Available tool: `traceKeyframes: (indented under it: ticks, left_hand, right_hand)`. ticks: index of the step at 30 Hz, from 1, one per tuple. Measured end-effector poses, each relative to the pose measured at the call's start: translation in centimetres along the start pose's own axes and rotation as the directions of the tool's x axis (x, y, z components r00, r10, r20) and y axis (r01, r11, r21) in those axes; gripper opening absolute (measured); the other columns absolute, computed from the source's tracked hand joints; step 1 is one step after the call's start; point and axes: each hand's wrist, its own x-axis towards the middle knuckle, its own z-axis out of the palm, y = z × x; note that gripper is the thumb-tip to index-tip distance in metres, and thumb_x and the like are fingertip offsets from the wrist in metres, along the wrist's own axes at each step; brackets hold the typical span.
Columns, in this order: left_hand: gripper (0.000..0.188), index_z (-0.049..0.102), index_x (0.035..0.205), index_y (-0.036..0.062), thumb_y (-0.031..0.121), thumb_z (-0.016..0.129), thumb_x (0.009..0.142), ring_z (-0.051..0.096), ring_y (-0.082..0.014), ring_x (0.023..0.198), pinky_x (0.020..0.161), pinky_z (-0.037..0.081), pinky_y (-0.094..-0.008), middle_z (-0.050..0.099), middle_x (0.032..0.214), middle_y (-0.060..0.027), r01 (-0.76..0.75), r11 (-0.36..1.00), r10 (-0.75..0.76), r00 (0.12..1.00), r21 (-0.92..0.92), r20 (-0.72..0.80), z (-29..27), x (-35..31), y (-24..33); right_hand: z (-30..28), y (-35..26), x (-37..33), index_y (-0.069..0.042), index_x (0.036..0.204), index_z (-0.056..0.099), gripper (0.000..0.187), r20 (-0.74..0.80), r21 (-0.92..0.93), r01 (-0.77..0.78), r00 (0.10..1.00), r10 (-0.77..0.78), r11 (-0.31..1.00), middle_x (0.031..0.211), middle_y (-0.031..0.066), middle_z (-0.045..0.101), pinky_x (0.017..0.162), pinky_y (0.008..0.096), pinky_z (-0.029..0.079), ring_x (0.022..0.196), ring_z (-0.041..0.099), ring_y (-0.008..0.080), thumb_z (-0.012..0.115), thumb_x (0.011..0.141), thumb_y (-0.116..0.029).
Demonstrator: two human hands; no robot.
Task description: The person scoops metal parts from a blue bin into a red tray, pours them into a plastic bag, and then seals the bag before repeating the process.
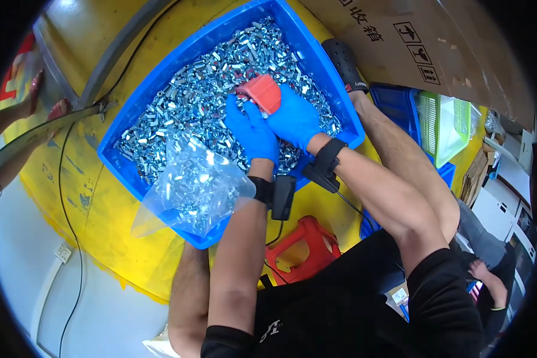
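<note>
A large blue plastic bin (122,116) holds a deep heap of small shiny metal fasteners (191,89), many of them short and tube-like. My right hand (295,116), in a blue glove, is closed around a red plastic scoop (264,94) just above the heap. Beside it, my left hand (250,132), gloved in blue too, reaches over the metal pieces with thumb and fingers apart, close to the scoop's lower edge. Whether small pieces lie between its fingertips is too small to tell. A clear plastic bag (197,185) with metal pieces in it lies over the bin's near-left side, next to my left wrist.
A red stool (304,247) stands close to the bin's near side. To the right are a green-and-white basket (444,125), blue bins (397,107) and a large cardboard box (423,53). A grey metal frame (95,83) and a black cable run along the left. Another person sits at the right edge.
</note>
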Motion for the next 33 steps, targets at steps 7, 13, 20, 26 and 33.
traceKeyframes:
  ticks: [7,13,20,26,33]
  left_hand:
    - [0.042,0.038,0.117,-0.0033,0.025,0.042,0.086,0.044,-0.0275,0.098,0.086,0.033,-0.0347,0.047,0.107,-0.0189,0.019,0.997,-0.009,0.991,-0.072,0.135,0.6,-0.1,6.4]
    - [0.028,0.054,0.100,0.0005,0.020,0.053,0.080,0.052,-0.0098,0.073,0.065,0.041,-0.0228,0.057,0.081,-0.0059,0.216,0.969,-0.242,0.746,0.117,0.621,-9.6,-4.1,12.7]
    - [0.022,0.053,0.090,0.0052,0.022,0.057,0.076,0.055,-0.0156,0.050,0.046,0.043,-0.0294,0.055,0.058,-0.0086,0.444,0.874,-0.468,0.879,0.196,0.094,-21.7,-5.3,13.1]
    - [0.030,0.052,0.093,0.0065,0.032,0.052,0.078,0.055,-0.0188,0.050,0.043,0.044,-0.0315,0.056,0.059,-0.0096,0.314,0.875,-0.355,0.934,0.368,0.047,-24.5,-4.2,9.0]
    - [0.048,0.051,0.099,0.0049,0.046,0.051,0.075,0.056,-0.0241,0.052,0.045,0.045,-0.0355,0.057,0.064,-0.0161,0.668,0.667,-0.691,0.720,-0.330,0.062,-23.3,-4.9,10.0]
  right_hand:
    - [3.0,4.3,1.8,-0.002,0.086,0.051,0.023,0.209,0.704,-0.158,0.978,0.011,0.692,0.070,0.0101,0.053,0.058,0.0321,0.043,0.064,0.053,0.0226,0.052,0.066,-0.014]
    - [0.1,4.4,-0.8,-0.001,0.082,0.052,0.020,0.192,0.906,-0.189,0.981,0.030,0.379,0.064,0.0024,0.046,0.054,0.0286,0.041,0.058,0.047,0.0162,0.047,0.063,-0.004]
    - [-3.1,-0.7,-6.1,-0.001,0.077,0.051,0.017,0.306,0.924,-0.267,0.946,-0.108,0.272,0.064,0.0025,0.047,0.052,0.0217,0.037,0.057,0.046,0.0118,0.045,0.061,-0.002]
    - [-5.3,-3.0,-10.1,-0.001,0.078,0.051,0.018,0.325,0.897,-0.247,0.931,-0.166,0.367,0.063,0.0017,0.046,0.051,0.0205,0.035,0.055,0.043,0.0100,0.045,0.061,-0.002]
    - [-5.8,-6.8,-14.1,-0.001,0.084,0.051,0.026,0.228,0.822,-0.006,0.920,-0.319,0.569,0.062,-0.0001,0.043,0.050,0.0208,0.034,0.052,0.039,0.0089,0.045,0.059,-0.002]
